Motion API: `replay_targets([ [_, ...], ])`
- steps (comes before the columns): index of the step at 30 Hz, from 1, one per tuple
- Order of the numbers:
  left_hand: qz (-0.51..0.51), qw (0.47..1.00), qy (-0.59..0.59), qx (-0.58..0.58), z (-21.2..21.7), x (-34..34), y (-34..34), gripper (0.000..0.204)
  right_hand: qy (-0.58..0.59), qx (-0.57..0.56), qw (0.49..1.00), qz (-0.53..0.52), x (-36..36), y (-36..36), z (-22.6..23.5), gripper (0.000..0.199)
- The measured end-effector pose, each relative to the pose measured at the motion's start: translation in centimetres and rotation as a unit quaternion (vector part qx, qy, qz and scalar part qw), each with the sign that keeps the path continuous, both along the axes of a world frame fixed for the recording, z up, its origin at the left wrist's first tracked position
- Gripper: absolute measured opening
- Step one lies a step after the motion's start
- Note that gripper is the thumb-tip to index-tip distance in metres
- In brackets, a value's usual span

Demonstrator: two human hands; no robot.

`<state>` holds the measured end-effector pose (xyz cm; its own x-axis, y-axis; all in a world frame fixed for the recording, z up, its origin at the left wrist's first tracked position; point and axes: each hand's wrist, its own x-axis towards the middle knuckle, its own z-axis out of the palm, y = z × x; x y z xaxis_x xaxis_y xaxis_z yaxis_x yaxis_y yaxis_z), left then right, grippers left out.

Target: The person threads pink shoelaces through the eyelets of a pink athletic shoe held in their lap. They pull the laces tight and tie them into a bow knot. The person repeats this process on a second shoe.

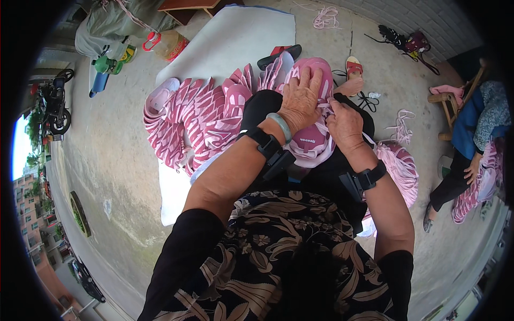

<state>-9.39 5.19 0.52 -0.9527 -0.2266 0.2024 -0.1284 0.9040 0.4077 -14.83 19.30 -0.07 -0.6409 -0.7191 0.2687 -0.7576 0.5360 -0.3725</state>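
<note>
A pink shoe upper lies on my lap, toe end away from me. My left hand presses down flat on its top and grips it; a pale green bangle and a black strap sit on that wrist. My right hand pinches a pale pink lace at the upper's right side, fingers closed on it. A black strap device is on the right wrist too. A row of pink and white shoe uppers is stacked to my left on a white mat.
A bundle of pink laces lies at my right knee. Another person sits on a wooden stool at the right with more pink uppers. Loose laces, sandals, a jug and green bottles lie on the concrete; a motorbike stands far left.
</note>
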Motion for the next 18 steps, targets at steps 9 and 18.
replay_targets([
  [9, -0.262, 0.916, 0.055, -0.298, 0.2, -0.1, 0.0, 0.015, -0.299, -0.089, 0.950, 0.032, -3.9, -0.3, -3.4, 0.011],
  [18, -0.292, 0.904, 0.052, -0.309, 0.1, -0.9, 1.0, 0.012, -0.430, -0.131, 0.893, -0.021, -3.4, 1.3, -2.1, 0.039],
])
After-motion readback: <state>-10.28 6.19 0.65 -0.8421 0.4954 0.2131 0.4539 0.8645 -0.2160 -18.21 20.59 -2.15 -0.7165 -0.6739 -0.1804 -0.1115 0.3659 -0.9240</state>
